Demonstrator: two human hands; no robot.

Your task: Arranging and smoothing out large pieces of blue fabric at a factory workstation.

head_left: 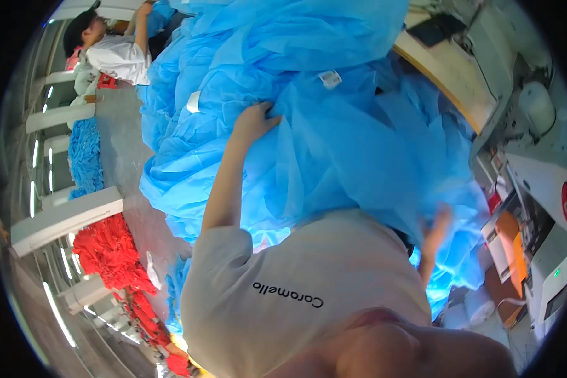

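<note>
A large heap of thin, sheer blue fabric (214, 154) fills the middle of the head view, with loose folds and gathers. My left hand (256, 123) reaches up into it, its fingers closed on an edge of a smooth blue sheet (346, 157). That sheet spreads to the right, across the front of my body. Low on the right, beside the hanging blue cloth, my right hand (440, 225) is smeared by motion, so its fingers cannot be made out. White labels (329, 79) show on the cloth, one near the top and another to the left of my left hand.
At right stand a pale worktable edge (450, 82) with a dark flat device (436, 29) and a white machine (538, 107). A person (116, 57) in white works at the upper left. Blue piles (86, 154) and red piles (110, 252) lie along the left.
</note>
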